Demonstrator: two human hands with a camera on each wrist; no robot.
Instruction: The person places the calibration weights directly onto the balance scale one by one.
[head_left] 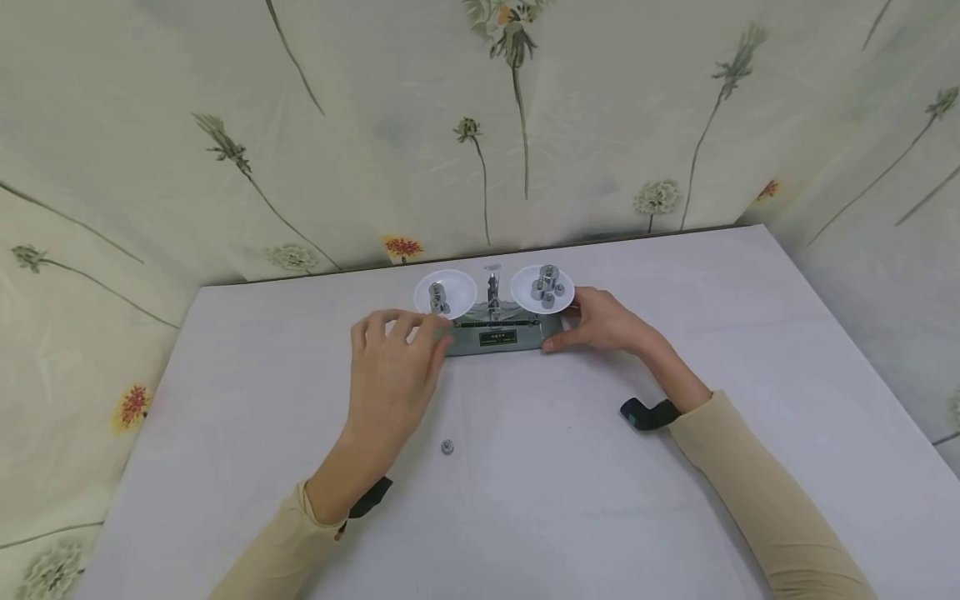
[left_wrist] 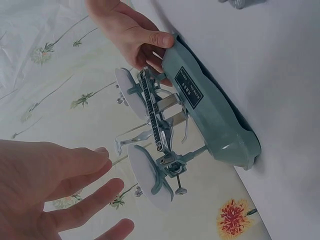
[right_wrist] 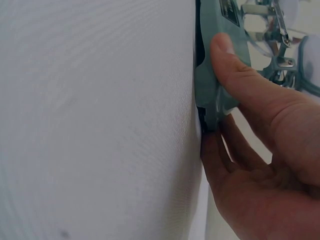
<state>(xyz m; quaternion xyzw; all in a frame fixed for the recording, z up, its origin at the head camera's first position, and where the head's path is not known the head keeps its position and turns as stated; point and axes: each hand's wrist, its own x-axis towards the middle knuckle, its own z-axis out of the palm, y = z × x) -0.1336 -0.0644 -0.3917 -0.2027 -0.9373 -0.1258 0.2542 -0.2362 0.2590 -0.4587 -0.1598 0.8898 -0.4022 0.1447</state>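
Note:
A green balance scale (head_left: 517, 337) with two white pans stands near the table's far edge. My right hand (head_left: 603, 321) grips the right end of its base, the thumb (right_wrist: 231, 62) on the front face and the other fingers round the end. My left hand (head_left: 393, 367) hovers beside the left pan (head_left: 459, 287), fingers loosely bent and apart; the left wrist view shows nothing between them. A few metal weights (head_left: 437, 296) stand on the left pan. Several more weights (head_left: 549, 279) are on the right pan (head_left: 522, 283).
One small metal weight (head_left: 447, 447) is on the white table (head_left: 540, 492), in front of the scale. Behind the table hangs a flower-patterned cloth (head_left: 420, 183). A black band (head_left: 648, 414) sits at the right wrist.

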